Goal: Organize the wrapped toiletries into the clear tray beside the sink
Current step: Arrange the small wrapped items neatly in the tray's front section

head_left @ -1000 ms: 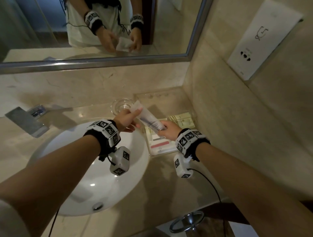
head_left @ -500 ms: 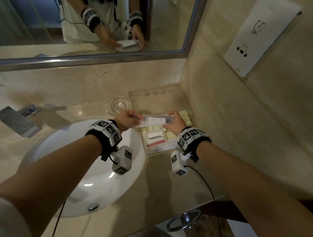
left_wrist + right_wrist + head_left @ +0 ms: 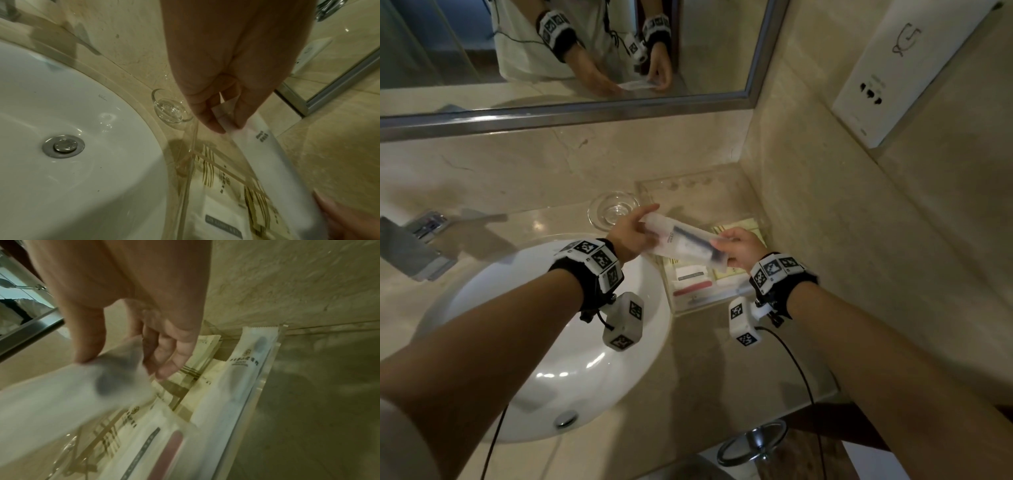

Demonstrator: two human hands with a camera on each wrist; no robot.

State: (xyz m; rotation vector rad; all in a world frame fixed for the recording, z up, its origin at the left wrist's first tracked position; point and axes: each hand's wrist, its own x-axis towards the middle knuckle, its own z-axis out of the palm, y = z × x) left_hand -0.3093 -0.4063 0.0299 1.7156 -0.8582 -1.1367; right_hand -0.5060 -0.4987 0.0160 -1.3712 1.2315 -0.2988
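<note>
Head view, my left hand (image 3: 631, 233) pinching one end of a wrapped packet (image 3: 683, 244), my right hand (image 3: 741, 249) pinching the other, packet held above the tray (image 3: 688, 310) beside the sink (image 3: 571, 370), more packets in the tray.

Both hands hold one white packet (image 3: 683, 244) above the clear tray (image 3: 690, 310): the left hand (image 3: 631, 231) pinches its far end, the right hand (image 3: 739, 248) its near end. Pale and pink-striped packets (image 3: 693, 279) lie in the tray, which sits on the counter (image 3: 722, 370) just beside the sink (image 3: 571, 363). A glass dish (image 3: 613, 210) stands behind the sink.
</note>
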